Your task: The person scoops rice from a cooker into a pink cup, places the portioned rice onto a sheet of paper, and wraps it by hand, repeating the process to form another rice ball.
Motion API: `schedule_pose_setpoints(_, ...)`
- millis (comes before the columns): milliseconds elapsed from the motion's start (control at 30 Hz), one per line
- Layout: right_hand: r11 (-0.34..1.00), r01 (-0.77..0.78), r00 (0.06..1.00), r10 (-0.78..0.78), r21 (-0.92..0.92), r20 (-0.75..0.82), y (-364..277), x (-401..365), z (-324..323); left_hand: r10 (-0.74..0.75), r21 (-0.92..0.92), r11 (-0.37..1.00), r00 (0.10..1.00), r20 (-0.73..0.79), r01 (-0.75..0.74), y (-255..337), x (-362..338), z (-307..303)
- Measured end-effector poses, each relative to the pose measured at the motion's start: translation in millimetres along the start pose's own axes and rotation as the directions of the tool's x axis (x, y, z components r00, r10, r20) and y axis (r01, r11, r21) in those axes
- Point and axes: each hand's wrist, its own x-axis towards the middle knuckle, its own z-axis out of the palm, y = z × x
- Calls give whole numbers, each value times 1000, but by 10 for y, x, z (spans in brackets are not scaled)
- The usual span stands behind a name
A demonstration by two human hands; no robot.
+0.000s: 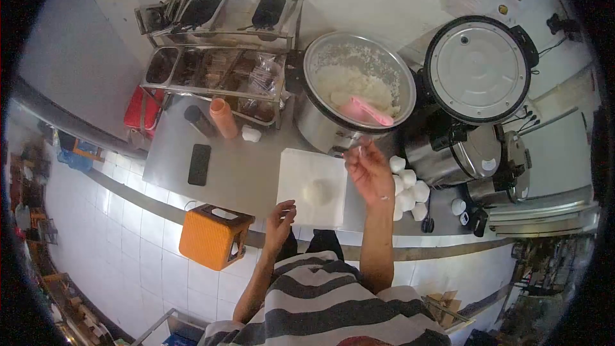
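Note:
A white sheet of paper [291, 173] lies at the front of the metal counter, with a small mound of white rice [316, 193] on it. At the sheet's left front edge is my left hand [278, 225], its fingers loosely bent and apart, holding nothing. Over the right side of the sheet my right hand [371, 176] is raised, fingertips drawn together; a tiny white bit shows at them, too small to name. White specks cling to its wrist. Just beyond stands an open cooker pot [314, 106] of cooked rice [349, 83], with a pink rice paddle [368, 112] resting in it.
Several white rounded cups [410, 195] cluster right of my right hand. Further right are a large lid [477, 67] and more cookers [477, 154]. Left are a dark phone [199, 165], an orange bottle [223, 118] and a rack of trays [218, 67]. An orange stool [211, 240] stands below the counter.

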Motion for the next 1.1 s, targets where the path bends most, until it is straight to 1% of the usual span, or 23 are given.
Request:
schedule_pose_setpoints(67,999,-29,1000,29,35,9,-18,-210,194,-5,-10,1000,1000,6,5,-14,20,-9)
schedule_pose_setpoints(133,999,-37,981,44,-39,187,-137,-521,604,-45,2,999,999,19,45,-65,50,-18)
schedule_pose_setpoints(167,999,-30,968,26,12,249,-183,-724,829,-47,8,999,999,26,47,-54,55,-8)
schedule_pose_setpoints(233,993,67,943,-96,101,318,-238,-1174,1335,-60,51,997,998,30,59,-27,31,27)
schedule_pose_setpoints(300,967,230,866,-256,112,430,-306,-1354,1539,-64,65,996,996,58,60,-15,16,58)
schedule_pose_setpoints(367,948,302,800,-307,98,515,-381,-1332,1370,-49,55,997,997,61,46,-33,-2,84)
schedule_pose_setpoints(400,983,179,601,-150,51,785,-447,-1314,1100,-70,62,996,996,61,66,-52,-10,92)
schedule_pose_setpoints(467,998,54,327,0,-19,945,-429,-1470,990,-29,60,998,997,68,25,-99,-19,55)
schedule_pose_setpoints(500,922,369,604,-139,-121,785,-427,-1671,1102,-8,97,995,997,72,1,-126,-15,26)
schedule_pose_setpoints(567,761,562,773,-343,-325,533,-302,-1774,1065,-53,125,991,997,50,46,-160,-67,-26)
schedule_pose_setpoints(600,929,357,863,-287,-99,416,-109,-1640,867,-56,141,989,997,45,49,-157,-40,-28)
schedule_pose_setpoints(633,976,142,929,-190,167,317,67,-1467,674,-89,131,988,995,40,83,-180,-34,-39)
schedule_pose_setpoints(667,919,341,913,-273,-198,302,-28,-1171,602,-93,137,987,994,51,86,-217,-34,-56)
schedule_pose_setpoints(700,707,455,890,-355,-541,285,-121,-874,527,-90,146,986,995,40,83,-260,-25,-76)
schedule_pose_setpoints(733,821,311,950,-289,-479,121,-2,-640,253,-85,152,985,996,31,79,-312,-10,-78)
schedule_pose_setpoints(767,862,150,978,-202,-485,-57,126,-474,-34,-84,151,986,995,47,76,-381,16,-68)
schedule_pose_setpoints(833,969,53,978,-100,-242,-184,424,-329,-597,12,138,990,998,58,-20,-498,58,-52)
schedule_pose_setpoints(867,969,51,977,-98,-241,-190,519,-301,-764,6,139,990,998,60,-15,-422,31,-9)
schedule_pose_setpoints(933,990,-55,925,1,-132,-381,691,-261,-1022,-44,141,989,998,41,37,-180,-5,139)
schedule_pose_setpoints(967,990,-55,924,2,-129,-383,777,-227,-1166,-45,144,989,998,42,39,-188,14,185)
schedule_pose_setpoints(1033,996,-83,850,55,-30,-524,914,-198,-1391,43,248,966,994,100,-67,-206,23,281)
schedule_pose_setpoints(1067,996,-87,850,60,-27,-524,969,-200,-1468,41,250,966,995,96,-64,-207,37,340)
schedule_pose_setpoints(1100,995,-93,829,67,-19,-556,1023,-206,-1540,150,267,945,976,157,-189,-210,55,406)
